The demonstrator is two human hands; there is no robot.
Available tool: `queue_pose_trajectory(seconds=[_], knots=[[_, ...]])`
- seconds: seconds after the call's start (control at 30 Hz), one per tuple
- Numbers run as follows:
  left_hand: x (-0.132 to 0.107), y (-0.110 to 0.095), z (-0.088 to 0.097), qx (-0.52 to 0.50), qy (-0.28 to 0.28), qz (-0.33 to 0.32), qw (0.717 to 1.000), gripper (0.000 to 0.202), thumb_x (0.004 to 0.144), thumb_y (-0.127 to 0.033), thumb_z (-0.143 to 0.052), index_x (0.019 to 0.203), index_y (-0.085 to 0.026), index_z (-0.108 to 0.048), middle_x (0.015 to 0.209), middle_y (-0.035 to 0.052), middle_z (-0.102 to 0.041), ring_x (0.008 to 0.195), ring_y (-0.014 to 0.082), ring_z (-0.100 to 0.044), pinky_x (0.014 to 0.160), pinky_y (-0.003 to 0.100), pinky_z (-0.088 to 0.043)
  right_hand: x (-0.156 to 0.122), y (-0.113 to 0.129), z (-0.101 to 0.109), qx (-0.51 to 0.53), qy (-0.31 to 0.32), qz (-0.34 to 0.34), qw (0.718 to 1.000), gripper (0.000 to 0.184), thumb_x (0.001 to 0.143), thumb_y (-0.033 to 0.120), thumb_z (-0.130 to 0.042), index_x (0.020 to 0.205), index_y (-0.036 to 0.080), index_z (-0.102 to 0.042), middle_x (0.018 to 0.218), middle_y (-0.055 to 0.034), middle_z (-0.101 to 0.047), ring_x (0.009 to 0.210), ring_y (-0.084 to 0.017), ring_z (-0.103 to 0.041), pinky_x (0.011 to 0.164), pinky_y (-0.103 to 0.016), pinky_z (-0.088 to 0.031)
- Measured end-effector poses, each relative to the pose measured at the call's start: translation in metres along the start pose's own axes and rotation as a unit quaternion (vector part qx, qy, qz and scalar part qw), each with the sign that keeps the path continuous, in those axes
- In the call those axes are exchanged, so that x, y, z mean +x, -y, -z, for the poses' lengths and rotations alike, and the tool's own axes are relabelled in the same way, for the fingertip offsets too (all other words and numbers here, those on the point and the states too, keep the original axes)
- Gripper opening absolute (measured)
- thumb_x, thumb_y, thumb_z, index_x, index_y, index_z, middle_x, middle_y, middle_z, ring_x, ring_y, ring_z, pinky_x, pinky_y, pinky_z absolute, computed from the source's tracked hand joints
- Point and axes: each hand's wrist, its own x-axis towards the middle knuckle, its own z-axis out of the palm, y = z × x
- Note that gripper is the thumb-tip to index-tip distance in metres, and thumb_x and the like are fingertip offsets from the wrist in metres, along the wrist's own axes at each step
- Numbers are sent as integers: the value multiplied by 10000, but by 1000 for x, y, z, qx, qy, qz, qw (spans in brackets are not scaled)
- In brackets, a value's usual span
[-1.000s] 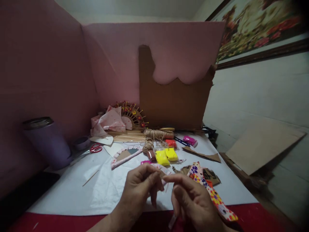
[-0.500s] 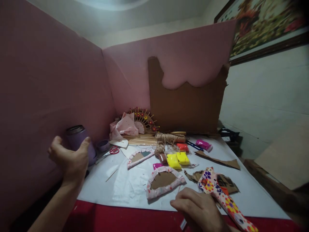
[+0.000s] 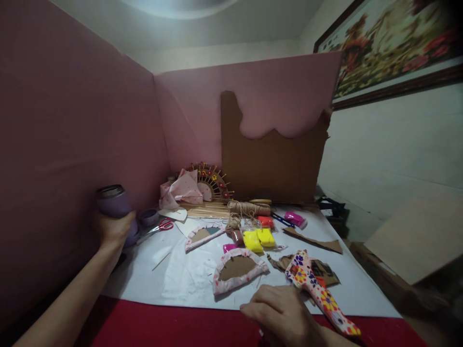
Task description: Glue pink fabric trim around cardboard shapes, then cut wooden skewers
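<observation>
My left hand [image 3: 113,229] is wrapped round a purple tumbler [image 3: 115,205] that stands without a lid at the left edge of the table. Beside the tumbler is a small purple cup-shaped piece [image 3: 148,217], perhaps its lid. My right hand [image 3: 277,311] is closed over the table's front edge, and a small pale bit shows under its fingers, too hidden to name. Just ahead of that hand lies a half-round cardboard piece [image 3: 238,269] edged with pink fabric. Close to its right side is a flower-patterned fabric-covered piece [image 3: 314,288].
Red-handled scissors [image 3: 164,225] lie right of the tumbler. Mid-table are yellow clay packets [image 3: 253,241], a twine roll [image 3: 249,208] and another fabric-edged piece [image 3: 193,241]. A stick-and-flower fan [image 3: 222,185] and a large cardboard sheet [image 3: 275,168] stand at the back.
My left hand, open beside the tumbler before, has closed round it. The tumbler leans slightly differently. My right hand stays closed near the front edge; the whole view has shifted a little.
</observation>
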Motion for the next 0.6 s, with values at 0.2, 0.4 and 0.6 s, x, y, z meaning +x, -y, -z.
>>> queue_pose_trajectory(seconds=[0.2,0.4,0.6], knots=[[-17,-30,23,34,-30,-34,998,585,546,-340,-722,1018,-31,-568,1064,198,-641,972,393,-610,785,505,-497,0,-2,-3,-25,-1,11,1000,236,832,88,-397,894,133,-621,605,-44,-623,504,-138,-555,435,-244,-323],[-45,-80,52,85,-38,-72,993,753,444,-414,-781,1090,-119,-530,1052,181,-649,974,432,-599,765,551,-488,1,-3,-3,-48,0,16,999,349,966,282,-300,896,147,-614,572,-29,-613,480,-130,-549,431,-246,-301],[-125,-63,61,-41,123,-116,985,746,394,-412,-815,1067,-256,-534,890,31,-676,793,297,-659,666,417,-545,3,-1,-3,10,-54,-27,998,353,965,290,-345,709,161,-552,499,1,-549,443,-108,-495,455,-234,-315]])
